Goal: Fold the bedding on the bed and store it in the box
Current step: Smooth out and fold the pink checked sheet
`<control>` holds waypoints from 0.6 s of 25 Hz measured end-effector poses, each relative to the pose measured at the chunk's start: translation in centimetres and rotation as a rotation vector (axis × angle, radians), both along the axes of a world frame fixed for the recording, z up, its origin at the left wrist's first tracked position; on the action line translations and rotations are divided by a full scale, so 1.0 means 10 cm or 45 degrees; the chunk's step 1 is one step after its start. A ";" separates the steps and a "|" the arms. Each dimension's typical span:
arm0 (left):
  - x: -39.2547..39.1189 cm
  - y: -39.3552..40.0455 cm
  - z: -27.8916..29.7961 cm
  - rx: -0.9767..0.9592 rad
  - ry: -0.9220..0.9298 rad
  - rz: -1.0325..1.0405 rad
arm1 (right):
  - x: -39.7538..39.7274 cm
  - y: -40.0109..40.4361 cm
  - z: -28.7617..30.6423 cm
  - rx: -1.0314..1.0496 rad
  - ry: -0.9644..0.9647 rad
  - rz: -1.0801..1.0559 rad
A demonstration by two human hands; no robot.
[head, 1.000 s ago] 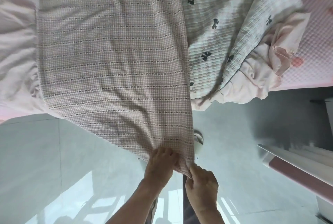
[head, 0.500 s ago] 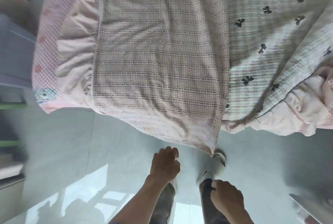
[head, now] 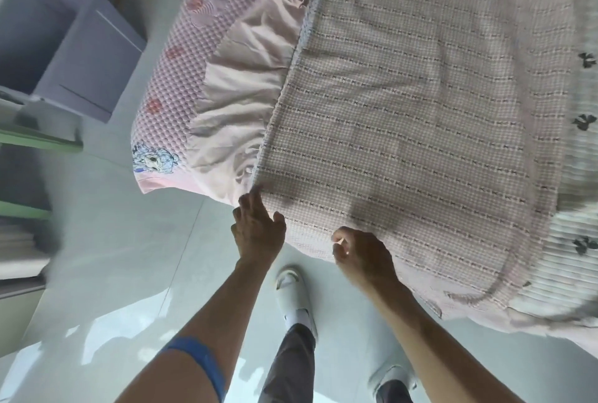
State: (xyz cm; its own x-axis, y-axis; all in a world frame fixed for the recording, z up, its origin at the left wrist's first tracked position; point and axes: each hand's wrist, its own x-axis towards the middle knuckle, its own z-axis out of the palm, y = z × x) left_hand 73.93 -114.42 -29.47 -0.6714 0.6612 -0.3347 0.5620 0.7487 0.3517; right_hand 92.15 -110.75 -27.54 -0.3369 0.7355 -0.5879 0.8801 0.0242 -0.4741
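A pink checked quilt (head: 404, 117) lies folded over the bed, its lower edge hanging off the side. Its white side with black bows (head: 579, 176) shows at the right. My left hand (head: 259, 227) reaches up, fingers stretched, touching the quilt's left corner by the pink frill (head: 239, 95). My right hand (head: 359, 253) is at the hanging edge with curled fingers; whether it pinches the cloth is unclear. An open lilac storage box (head: 94, 56) stands on the floor at the upper left.
The pink mattress cover (head: 168, 104) with a cartoon print shows at the bed's left end. Green-edged shelving (head: 29, 143) is at the far left. My feet in white slippers (head: 291, 289) stand on the glossy grey floor.
The view has swung left and nearer. Both hands, empty and low half a second ago after letting go of the right corner, have risen to the quilt's left corner and edge.
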 end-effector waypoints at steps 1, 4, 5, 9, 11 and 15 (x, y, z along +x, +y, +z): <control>-0.14 0.02 -0.06 0.024 -0.004 0.040 | -0.26 0.10 -0.02 0.012 0.042 -0.023; -0.44 -0.03 -0.15 0.151 -0.120 0.182 | -0.89 0.36 -0.06 0.075 0.166 -0.089; -0.50 -0.06 -0.17 0.163 -0.212 0.237 | -1.03 0.44 -0.07 0.103 0.194 -0.111; -0.68 -0.16 -0.25 0.150 -0.531 0.192 | -1.56 0.70 -0.11 0.189 0.211 -0.156; -0.72 -0.21 -0.26 0.214 -0.557 0.181 | -1.78 0.78 -0.12 0.251 0.067 -0.170; -0.80 -0.45 -0.27 0.281 -0.462 0.126 | -2.13 0.87 -0.10 0.417 -0.358 -0.044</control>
State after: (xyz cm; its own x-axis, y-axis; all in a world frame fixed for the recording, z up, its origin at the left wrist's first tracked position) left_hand 65.92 -118.95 -32.15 -0.6004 0.6815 -0.4185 0.3018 0.6777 0.6706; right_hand 70.86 -102.09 -28.55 -0.1690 0.9065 -0.3868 0.9769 0.1018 -0.1881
